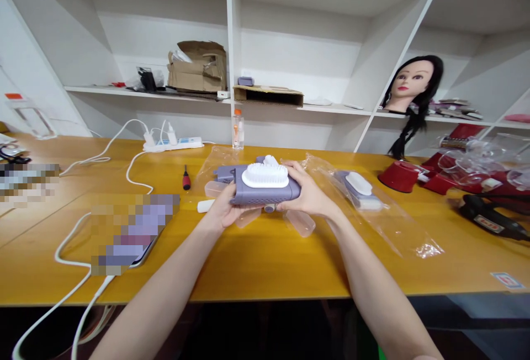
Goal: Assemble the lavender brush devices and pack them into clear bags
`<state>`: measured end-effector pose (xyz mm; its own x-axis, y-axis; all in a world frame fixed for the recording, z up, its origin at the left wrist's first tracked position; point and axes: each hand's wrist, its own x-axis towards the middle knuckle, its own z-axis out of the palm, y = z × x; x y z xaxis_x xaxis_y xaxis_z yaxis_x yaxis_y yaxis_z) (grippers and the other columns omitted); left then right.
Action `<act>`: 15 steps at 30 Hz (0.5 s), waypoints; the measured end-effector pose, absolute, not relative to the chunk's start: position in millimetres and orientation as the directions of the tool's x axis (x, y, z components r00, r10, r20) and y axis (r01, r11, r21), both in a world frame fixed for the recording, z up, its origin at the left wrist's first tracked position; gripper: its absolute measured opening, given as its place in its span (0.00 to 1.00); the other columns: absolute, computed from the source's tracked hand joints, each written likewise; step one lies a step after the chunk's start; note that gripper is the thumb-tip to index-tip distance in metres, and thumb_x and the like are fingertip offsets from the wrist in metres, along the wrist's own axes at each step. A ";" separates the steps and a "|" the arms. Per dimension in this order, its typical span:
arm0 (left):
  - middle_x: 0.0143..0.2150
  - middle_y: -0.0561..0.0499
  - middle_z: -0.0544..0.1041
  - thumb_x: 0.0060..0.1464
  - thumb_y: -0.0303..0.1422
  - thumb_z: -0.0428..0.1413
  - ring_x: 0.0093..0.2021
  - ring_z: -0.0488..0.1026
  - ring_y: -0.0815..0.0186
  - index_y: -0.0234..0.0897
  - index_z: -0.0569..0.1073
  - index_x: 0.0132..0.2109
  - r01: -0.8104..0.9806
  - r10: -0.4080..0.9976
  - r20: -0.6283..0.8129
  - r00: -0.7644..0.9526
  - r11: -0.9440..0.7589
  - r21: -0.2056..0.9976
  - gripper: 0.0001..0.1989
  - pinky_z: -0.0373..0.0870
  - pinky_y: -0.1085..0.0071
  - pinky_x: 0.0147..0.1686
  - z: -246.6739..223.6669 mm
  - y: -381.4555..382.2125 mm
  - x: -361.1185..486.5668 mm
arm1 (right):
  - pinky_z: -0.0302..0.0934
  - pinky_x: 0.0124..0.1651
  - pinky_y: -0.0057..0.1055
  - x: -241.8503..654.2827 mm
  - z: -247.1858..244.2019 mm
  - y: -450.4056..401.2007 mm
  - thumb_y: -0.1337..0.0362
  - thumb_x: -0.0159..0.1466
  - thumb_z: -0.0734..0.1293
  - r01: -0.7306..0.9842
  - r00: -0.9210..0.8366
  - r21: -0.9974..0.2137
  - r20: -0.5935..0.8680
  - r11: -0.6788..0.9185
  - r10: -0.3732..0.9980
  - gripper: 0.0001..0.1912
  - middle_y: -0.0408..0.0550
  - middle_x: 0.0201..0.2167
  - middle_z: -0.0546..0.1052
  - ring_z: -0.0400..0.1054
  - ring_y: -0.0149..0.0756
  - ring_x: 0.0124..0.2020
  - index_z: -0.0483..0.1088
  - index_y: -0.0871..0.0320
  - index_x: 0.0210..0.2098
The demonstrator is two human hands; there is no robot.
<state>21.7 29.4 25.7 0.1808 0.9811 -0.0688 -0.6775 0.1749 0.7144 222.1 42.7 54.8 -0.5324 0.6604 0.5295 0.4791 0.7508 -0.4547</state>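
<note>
My left hand (pixel 226 210) and my right hand (pixel 306 190) hold a purple plastic brush unit (pixel 265 193) between them, one at each end. Fingers wrap its sides just above the tabletop. White bristles (pixel 265 176) face up on its top. Behind it, partly covered, lies another purple part (pixel 223 173). Clear plastic pieces (pixel 301 223) rest on the table around the unit, and a short white piece (pixel 205 206) is beside my left hand. Farther right, a similar purple and white brush (pixel 359 184) lies on or in a clear plastic bag (pixel 397 233).
A red and black screwdriver (pixel 186 179) and a charging phone (pixel 144 227) lie to the left, with white cables. A power strip (pixel 178 144) and a clear bottle (pixel 237 130) stand at the back. Red items (pixel 397 176) and a black tool (pixel 488 216) occupy the right.
</note>
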 end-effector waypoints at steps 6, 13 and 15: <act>0.31 0.52 0.80 0.50 0.20 0.49 0.28 0.76 0.68 0.38 0.69 0.53 -0.738 0.993 -0.055 0.101 0.112 0.665 0.23 0.74 0.73 0.34 19.8 31.1 29.2 | 0.54 0.54 0.42 223.5 57.4 43.3 0.54 0.44 0.75 0.376 -0.581 -0.457 0.561 0.806 0.589 0.37 0.49 0.46 0.65 0.61 0.42 0.49 0.64 0.53 0.52; 0.40 0.48 0.79 0.52 0.25 0.49 0.36 0.77 0.61 0.38 0.66 0.56 -0.674 0.988 -0.079 0.133 0.149 0.723 0.23 0.75 0.64 0.36 24.4 22.7 32.8 | 0.54 0.54 0.41 222.4 59.3 40.6 0.54 0.45 0.75 0.359 -0.576 -0.456 0.578 0.814 0.578 0.33 0.49 0.47 0.66 0.61 0.43 0.50 0.67 0.54 0.49; 0.42 0.48 0.79 0.52 0.25 0.49 0.37 0.76 0.62 0.39 0.66 0.56 -0.692 0.983 -0.064 0.171 0.166 0.703 0.23 0.74 0.66 0.38 21.2 22.6 35.3 | 0.54 0.54 0.42 222.7 59.4 40.3 0.53 0.44 0.75 0.368 -0.577 -0.443 0.581 0.817 0.575 0.34 0.50 0.47 0.66 0.61 0.43 0.49 0.67 0.54 0.49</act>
